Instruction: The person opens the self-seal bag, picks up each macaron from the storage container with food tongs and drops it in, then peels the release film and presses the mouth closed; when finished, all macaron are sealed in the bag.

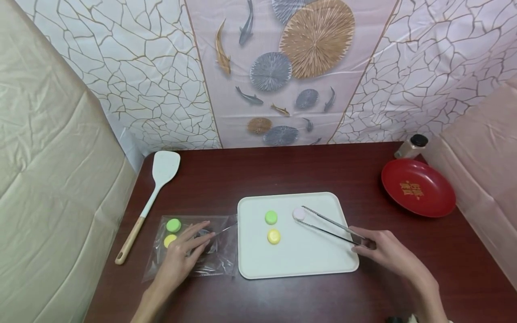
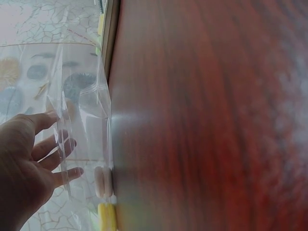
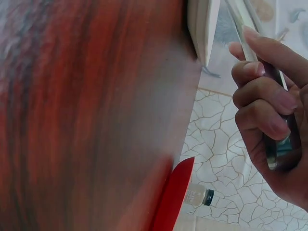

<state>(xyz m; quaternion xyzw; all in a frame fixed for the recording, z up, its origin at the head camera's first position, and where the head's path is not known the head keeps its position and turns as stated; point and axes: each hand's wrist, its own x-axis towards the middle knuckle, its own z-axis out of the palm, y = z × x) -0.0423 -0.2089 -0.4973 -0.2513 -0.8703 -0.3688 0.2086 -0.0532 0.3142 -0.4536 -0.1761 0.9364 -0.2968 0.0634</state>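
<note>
My left hand [image 1: 183, 251] is over a clear plastic bag [image 1: 224, 251], its fingers spread against the raised film [image 2: 89, 120]. In the bag lie a green macaron [image 1: 173, 225] and a yellow macaron [image 1: 170, 241]; the left wrist view also shows a pale pinkish macaron [image 2: 103, 182] there. My right hand [image 1: 381, 249] grips metal tongs [image 1: 329, 229]. Their tips stand on either side of a pale lilac macaron [image 1: 299, 213] over the white tray [image 1: 315, 255]; whether they squeeze it I cannot tell. Another green macaron [image 1: 271, 217] and yellow macaron [image 1: 273, 236] sit on the tray.
A white spatula [image 1: 165, 168] with a wooden handle lies left of the bag. At the right are a red plate [image 1: 428, 188] and a small jar [image 1: 409, 148] with a black lid. Fabric-covered walls border the dark wooden table [image 1: 258, 172] at the back and sides.
</note>
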